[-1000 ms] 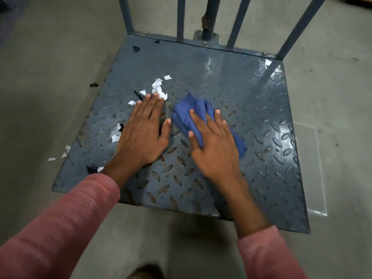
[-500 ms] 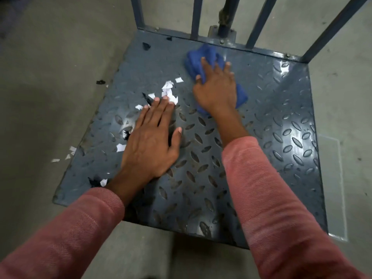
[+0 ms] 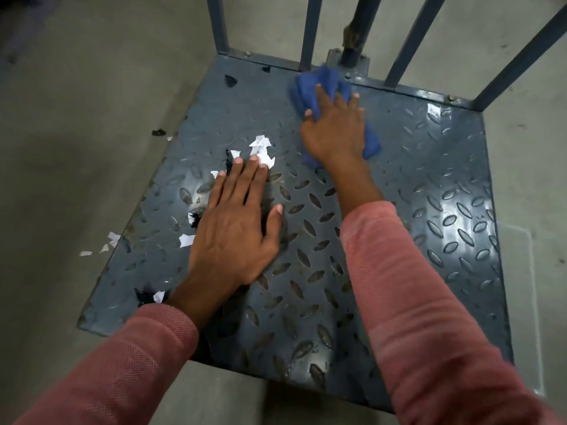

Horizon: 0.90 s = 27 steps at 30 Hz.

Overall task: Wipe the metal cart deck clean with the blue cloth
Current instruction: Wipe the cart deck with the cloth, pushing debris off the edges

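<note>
Pressing down flat-fingered with the right hand on the crumpled blue cloth, bunched beneath palm and beyond fingertips, on the grey diamond-plate metal cart deck. Resting the left hand open and flat, with torn white paper scraps just ahead.

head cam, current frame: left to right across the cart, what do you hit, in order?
White floor scraps → left hand, palm down → right hand on the blue cloth, one stop → bare cart deck. Omitted: deck scraps, overlapping the left hand.
</note>
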Motion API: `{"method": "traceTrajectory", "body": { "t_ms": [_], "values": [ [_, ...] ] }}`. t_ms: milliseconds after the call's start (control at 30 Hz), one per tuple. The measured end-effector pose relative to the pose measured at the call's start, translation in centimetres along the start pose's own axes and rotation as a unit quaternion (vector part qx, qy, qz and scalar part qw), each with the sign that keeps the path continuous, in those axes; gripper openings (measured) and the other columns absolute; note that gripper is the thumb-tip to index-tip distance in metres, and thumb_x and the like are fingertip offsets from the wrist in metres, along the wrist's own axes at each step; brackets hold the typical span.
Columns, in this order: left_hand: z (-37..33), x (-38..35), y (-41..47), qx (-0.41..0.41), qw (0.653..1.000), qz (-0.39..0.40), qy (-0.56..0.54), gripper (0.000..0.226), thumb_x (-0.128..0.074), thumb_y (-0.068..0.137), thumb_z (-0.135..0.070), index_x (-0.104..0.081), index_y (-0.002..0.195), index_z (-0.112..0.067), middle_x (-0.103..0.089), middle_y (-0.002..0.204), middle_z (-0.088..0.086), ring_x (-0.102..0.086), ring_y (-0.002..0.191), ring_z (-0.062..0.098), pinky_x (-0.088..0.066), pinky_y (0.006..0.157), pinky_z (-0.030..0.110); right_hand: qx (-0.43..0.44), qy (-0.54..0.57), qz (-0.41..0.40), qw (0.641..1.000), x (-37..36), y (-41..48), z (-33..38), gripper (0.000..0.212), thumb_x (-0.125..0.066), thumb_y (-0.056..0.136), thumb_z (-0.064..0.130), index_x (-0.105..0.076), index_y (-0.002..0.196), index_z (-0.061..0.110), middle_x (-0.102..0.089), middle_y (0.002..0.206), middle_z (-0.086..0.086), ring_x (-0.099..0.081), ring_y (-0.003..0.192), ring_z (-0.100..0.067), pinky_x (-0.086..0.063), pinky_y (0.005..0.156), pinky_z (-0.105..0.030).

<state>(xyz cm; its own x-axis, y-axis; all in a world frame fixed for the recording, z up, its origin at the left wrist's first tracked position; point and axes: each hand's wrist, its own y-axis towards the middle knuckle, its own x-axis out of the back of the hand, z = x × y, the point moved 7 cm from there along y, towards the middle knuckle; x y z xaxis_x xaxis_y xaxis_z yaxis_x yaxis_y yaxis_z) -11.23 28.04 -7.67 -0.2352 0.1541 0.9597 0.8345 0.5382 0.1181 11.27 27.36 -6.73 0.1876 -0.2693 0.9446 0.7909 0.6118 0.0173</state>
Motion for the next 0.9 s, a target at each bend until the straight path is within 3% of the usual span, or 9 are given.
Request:
{"method": "traceTrajectory", "body": {
  "t_ms": [133, 300, 400, 500, 600, 667, 800, 900],
  "values": [
    [0.1, 0.0, 0.1, 0.006, 1.000, 0.005, -0.006, 0.071, -0.024, 0.106, -0.050, -0.024, 0.165, -0.010, -0.019, 0.174, 0.007, -0.008, 0.162, 0.019, -0.011, 0.131, 0.045, 0.167, 0.032, 0.048, 0.984, -1.9, -0.3, 4.5, 0.057, -0.042, 0.102, 0.035, -0.029, 0.156, 0.024, -0.023, 0.163, -0.015, -0.016, 0.151, -0.038, -0.015, 0.124, -0.047],
    [0.0, 0.3, 0.1, 0.007, 1.000, -0.001, -0.006, 0.071, -0.026, 0.105, -0.049, -0.025, 0.164, -0.010, -0.021, 0.173, 0.007, -0.010, 0.162, 0.019, -0.008, 0.132, 0.043, 0.048, 0.049, -0.068, 0.995, -2.0, 1.4, 2.9, 0.065, -0.045, 0.100, 0.031, -0.020, 0.158, 0.018, -0.027, 0.160, -0.019, -0.025, 0.147, -0.041, -0.023, 0.121, -0.051],
    [0.0, 0.3, 0.1, 0.008, 1.000, 0.000, -0.006, 0.070, -0.026, 0.106, -0.049, -0.025, 0.165, -0.010, -0.021, 0.173, 0.007, -0.010, 0.162, 0.019, -0.009, 0.132, 0.043, 0.092, 0.072, -0.098, 0.988, -2.0, 2.6, 5.5, 0.068, -0.049, 0.098, 0.024, -0.018, 0.158, 0.016, -0.034, 0.156, -0.019, -0.034, 0.141, -0.039, -0.032, 0.116, -0.048],
    [0.0, 0.1, 0.2, 0.010, 1.000, 0.005, -0.012, 0.070, -0.026, 0.106, -0.050, -0.024, 0.165, -0.011, -0.020, 0.173, 0.007, -0.008, 0.162, 0.019, -0.009, 0.131, 0.044, 0.141, 0.062, -0.065, 0.986, -2.8, 4.9, 7.8, 0.066, -0.049, 0.097, 0.021, -0.022, 0.157, 0.014, -0.047, 0.145, -0.019, -0.048, 0.128, -0.036, -0.040, 0.106, -0.042],
    [0.1, 0.2, 0.1, 0.012, 1.000, 0.004, -0.024, 0.070, -0.028, 0.106, -0.050, -0.024, 0.165, -0.012, -0.020, 0.173, 0.006, -0.007, 0.162, 0.019, -0.009, 0.131, 0.044, 0.131, -0.013, -0.016, 0.991, -3.7, 6.6, 9.3, 0.062, -0.044, 0.097, 0.027, -0.027, 0.155, 0.014, -0.046, 0.147, -0.019, -0.043, 0.130, -0.038, -0.032, 0.108, -0.041],
    [0.1, 0.1, 0.1, 0.012, 0.999, 0.008, -0.028, 0.070, -0.029, 0.106, -0.050, -0.023, 0.165, -0.013, -0.019, 0.174, 0.006, -0.006, 0.162, 0.019, -0.008, 0.132, 0.043, 0.167, -0.042, 0.010, 0.985, -4.1, 6.6, 10.7, 0.058, -0.042, 0.098, 0.028, -0.031, 0.154, 0.014, -0.044, 0.150, -0.019, -0.039, 0.134, -0.038, -0.027, 0.112, -0.039],
    [0.0, 0.3, 0.1, 0.010, 0.999, 0.008, -0.029, 0.069, -0.030, 0.106, -0.048, -0.025, 0.165, -0.011, -0.019, 0.173, 0.007, -0.008, 0.162, 0.020, -0.009, 0.132, 0.044, 0.341, 0.125, 0.112, 0.925, -4.0, 4.1, 12.9, 0.051, -0.054, 0.094, 0.017, -0.051, 0.145, 0.016, -0.057, 0.142, -0.010, -0.049, 0.131, -0.026, -0.026, 0.109, -0.019],
    [0.0, 0.3, 0.1, 0.011, 1.000, 0.011, -0.024, 0.069, -0.028, 0.107, -0.048, -0.022, 0.165, -0.012, -0.017, 0.174, 0.007, -0.006, 0.162, 0.020, -0.008, 0.132, 0.044, 0.244, 0.218, 0.013, 0.945, -3.1, 5.0, 10.1, 0.053, -0.055, 0.092, 0.012, -0.052, 0.144, 0.017, -0.060, 0.139, -0.009, -0.053, 0.129, -0.026, -0.035, 0.109, -0.024]
  ]
}}
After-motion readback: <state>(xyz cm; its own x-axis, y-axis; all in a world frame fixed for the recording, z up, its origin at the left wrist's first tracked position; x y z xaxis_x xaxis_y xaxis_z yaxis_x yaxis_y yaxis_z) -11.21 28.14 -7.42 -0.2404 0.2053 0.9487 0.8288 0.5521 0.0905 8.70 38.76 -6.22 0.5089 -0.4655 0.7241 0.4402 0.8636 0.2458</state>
